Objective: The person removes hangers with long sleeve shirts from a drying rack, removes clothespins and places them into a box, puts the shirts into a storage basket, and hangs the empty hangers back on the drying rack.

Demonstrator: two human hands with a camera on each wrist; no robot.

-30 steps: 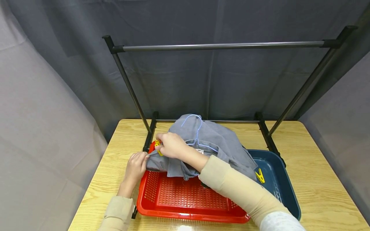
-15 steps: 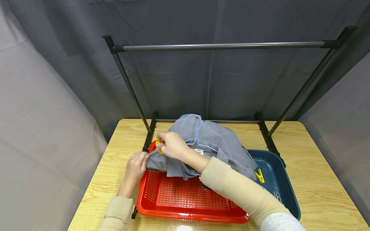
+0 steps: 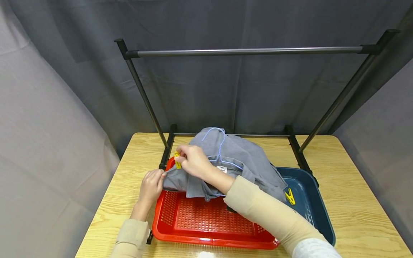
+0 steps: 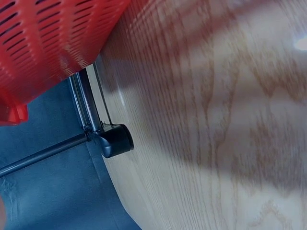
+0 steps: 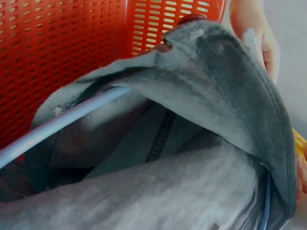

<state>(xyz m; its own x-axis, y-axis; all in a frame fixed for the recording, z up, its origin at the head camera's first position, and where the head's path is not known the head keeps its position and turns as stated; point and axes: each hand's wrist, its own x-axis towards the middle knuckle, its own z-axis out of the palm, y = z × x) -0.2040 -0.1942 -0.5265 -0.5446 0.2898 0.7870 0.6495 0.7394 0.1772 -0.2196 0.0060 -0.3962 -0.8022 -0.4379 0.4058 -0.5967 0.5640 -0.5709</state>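
Note:
A grey shirt (image 3: 242, 152) lies bunched over the back of the red basket (image 3: 213, 240), with a light blue hanger (image 3: 222, 143) inside its collar and the hook uppermost. My left hand (image 3: 151, 184) pinches the shirt's edge at the basket's left side. Between the thumb and fingers of my right hand (image 3: 195, 161) is a yellow clothespin (image 3: 177, 161), held upright at that same part of the shirt. Whether its jaws bite the cloth, I cannot tell. In the right wrist view the collar (image 5: 230, 91) fills the middle, and the clothespin (image 5: 300, 141) peeks in at the right edge.
A metal clothes rack (image 3: 248, 52) spans the back of the wooden table (image 3: 364, 200). Partly under the shirt, a dark blue tray (image 3: 317, 204) holds another yellow clothespin (image 3: 290, 196). Grey curtains surround the table's back and sides.
My right hand has shifted slightly up and away with the clothespin, which now stands more upright and shows more. My left hand and the shirt look almost the same.

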